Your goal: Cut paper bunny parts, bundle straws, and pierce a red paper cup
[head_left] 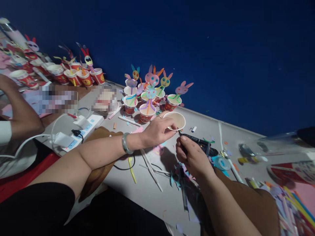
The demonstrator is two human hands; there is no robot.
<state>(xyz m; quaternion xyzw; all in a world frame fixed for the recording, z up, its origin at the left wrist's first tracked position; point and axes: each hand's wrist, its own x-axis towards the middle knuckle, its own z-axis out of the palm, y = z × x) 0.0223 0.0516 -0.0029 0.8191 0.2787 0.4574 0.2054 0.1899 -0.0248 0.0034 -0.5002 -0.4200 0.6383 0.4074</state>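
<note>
My left hand (159, 131) is closed on a paper cup (175, 118), its pale open mouth tipped partly towards me. A jade-like bangle (127, 143) circles that wrist. Close beside the cup's near side, my right hand (192, 154) grips a slim black tool (179, 133), its tip at the cup wall. Its exact kind is hidden by the fingers, and I cannot tell whether the tip pierces the cup. Just beyond my right hand lie dark objects (197, 139) on the table. Behind the cup stand several red cups (147, 114) with colourful rabbit-faced paper figures.
A power strip (83, 131) with plugs and white cables lies at the left, near another person's arm (22, 105). More decorated cups (97, 77) stand back left. Paper scraps, straws (151, 170), a tape roll (221, 163) and bottles lie about. A blue wall (221, 65) bounds the table.
</note>
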